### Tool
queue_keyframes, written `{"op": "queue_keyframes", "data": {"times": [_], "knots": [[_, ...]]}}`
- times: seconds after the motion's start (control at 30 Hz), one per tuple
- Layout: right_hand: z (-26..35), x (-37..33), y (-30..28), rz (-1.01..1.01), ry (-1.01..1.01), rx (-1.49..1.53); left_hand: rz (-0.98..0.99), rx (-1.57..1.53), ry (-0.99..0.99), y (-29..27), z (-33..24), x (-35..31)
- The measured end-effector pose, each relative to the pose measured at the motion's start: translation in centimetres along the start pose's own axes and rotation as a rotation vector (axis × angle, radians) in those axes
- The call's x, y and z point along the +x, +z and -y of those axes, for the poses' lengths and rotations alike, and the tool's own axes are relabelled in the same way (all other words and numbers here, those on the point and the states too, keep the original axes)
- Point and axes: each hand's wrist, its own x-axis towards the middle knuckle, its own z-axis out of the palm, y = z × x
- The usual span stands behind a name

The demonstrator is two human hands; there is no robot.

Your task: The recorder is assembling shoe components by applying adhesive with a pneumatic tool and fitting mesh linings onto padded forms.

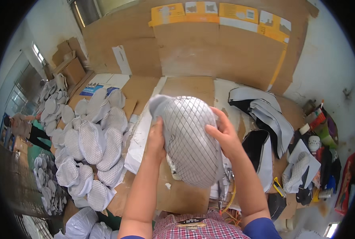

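Note:
A rounded, light-grey padded piece with a dark diamond-mesh pattern (191, 139) is held up in front of me, above the cardboard-covered table. A smooth grey flap shows at its upper left end. My left hand (156, 140) grips its left edge, the thumb along the side and the other fingers mostly hidden. My right hand (225, 134) holds the upper right side, its thumb pressed on the mesh face and its fingers round behind. The underside of the piece is out of sight.
Similar mesh-patterned pieces (91, 141) lie heaped on the left. To the right are folded grey-and-black panels (265, 115), a yellow box cutter (279, 187) and assorted bottles. A cardboard sheet (225, 51) lines the back. Far left, a person (24, 127) stands beside more heaps.

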Motion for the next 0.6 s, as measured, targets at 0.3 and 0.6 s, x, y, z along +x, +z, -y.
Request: {"op": "queue_keyframes", "data": {"times": [0.3,0.6], "knots": [[-15.7,-3.0,4.2,-0.039,-0.337,-1.338,-0.331,1.060,0.551,-7.1,7.0,6.8],[-21.9,-3.9,8.3,0.511,-0.326,-1.201,-0.034,1.269,0.047,-5.5,7.9,12.5]]}}
